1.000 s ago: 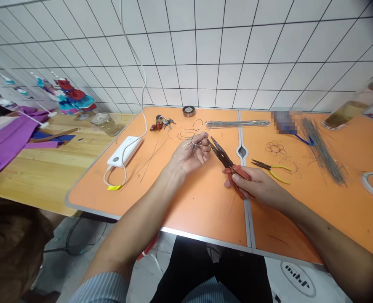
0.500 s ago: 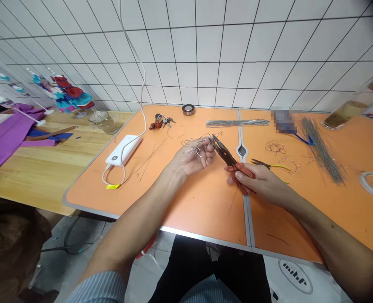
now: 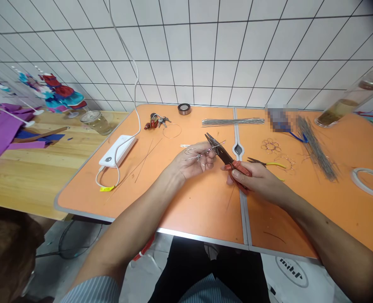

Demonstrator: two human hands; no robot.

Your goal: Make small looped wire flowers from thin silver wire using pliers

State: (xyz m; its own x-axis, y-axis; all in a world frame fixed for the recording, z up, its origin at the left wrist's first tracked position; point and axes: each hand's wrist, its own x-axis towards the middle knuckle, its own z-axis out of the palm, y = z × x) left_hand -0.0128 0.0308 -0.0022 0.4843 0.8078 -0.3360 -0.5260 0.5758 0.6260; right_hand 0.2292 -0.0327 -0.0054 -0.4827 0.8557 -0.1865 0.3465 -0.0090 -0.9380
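My left hand (image 3: pixel 195 163) is closed on a bent wire piece (image 3: pixel 199 156) whose thin silvery loops stick out over the palm and fingers. My right hand (image 3: pixel 258 180) wraps round the red handles of a pair of pliers (image 3: pixel 222 152). The dark jaws point up and left, right beside the left fingertips and the wire's end; whether they grip the wire I cannot tell. Just right of the pliers lies a smaller pair with yellow handles (image 3: pixel 274 164). Beyond it rest a flower-shaped wire (image 3: pixel 271 146) and another wire loop shape (image 3: pixel 286 164).
Wire bundles (image 3: pixel 232 122) (image 3: pixel 317 149) lie at the back and right. A white power bank (image 3: pixel 117 150) with a cable, keys (image 3: pixel 161 121), a tape roll (image 3: pixel 184 109) and a white ring (image 3: pixel 370 183) are around. A glass jar (image 3: pixel 96 122) stands left. Someone's head (image 3: pixel 8 252) shows lower left.
The pliers' jaws have shifted from the wire at my left fingertips to a spot slightly above and behind them. The whole view has shifted a little, with the table moving left.
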